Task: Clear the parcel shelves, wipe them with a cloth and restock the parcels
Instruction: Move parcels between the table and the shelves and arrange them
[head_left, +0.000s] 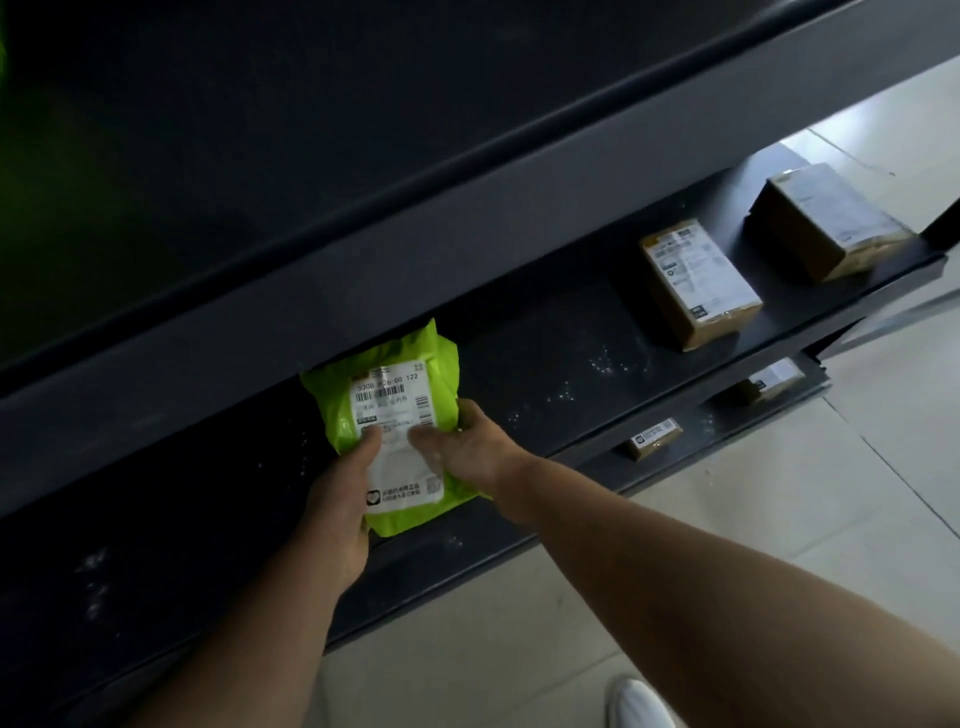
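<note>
Lime-green plastic forms the mailer bag (389, 400), which is held at the middle shelf (561, 332) of a dark rack; whether it rests on the board cannot be told. The bag is pinched at its near left edge by the left hand (337, 499), thumb laid on the white shipping label, and at its right edge by the right hand (462, 441), thumb on the label and fingers curled round the side. Right of the bag, well apart, a labelled cardboard parcel (698, 283) is laid on the same shelf, with a second cardboard parcel (826, 223) farther right. Below and right of the bag, two small parcels (654, 439) are seen on the lower shelf (711, 423).
</note>
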